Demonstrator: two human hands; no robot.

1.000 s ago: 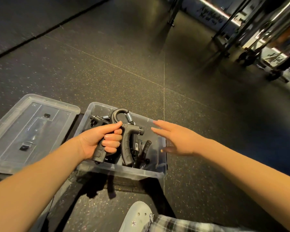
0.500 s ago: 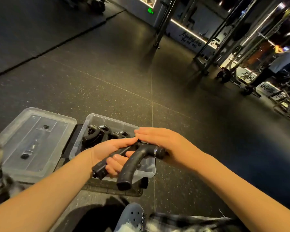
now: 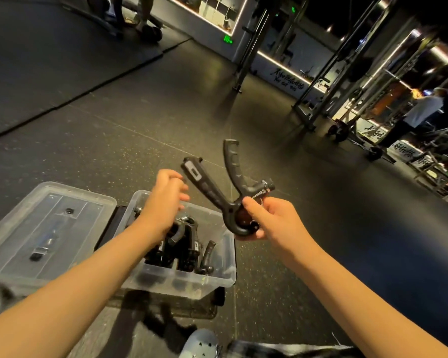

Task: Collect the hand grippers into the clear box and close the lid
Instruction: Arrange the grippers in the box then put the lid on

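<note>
R hand (image 3: 272, 220) pinches hand gripper (image 3: 217, 187) at coil end, handles splayed up, in air just right of clear box (image 3: 181, 282). L hand (image 3: 163, 200) loose, empty, over other grippers (image 3: 184, 244) in box. Lid (image 3: 49, 228) on floor (image 3: 114, 125), left of box.

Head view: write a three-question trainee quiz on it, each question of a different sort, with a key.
1. Fill in: the lid lies to the ____ of the box.
2. Which hand holds the raised gripper? A left, B right, C both.
3. True or false: the box is empty.

Key
1. left
2. B: the right hand grips it at the spring end.
3. False: other grippers lie in it.
</note>
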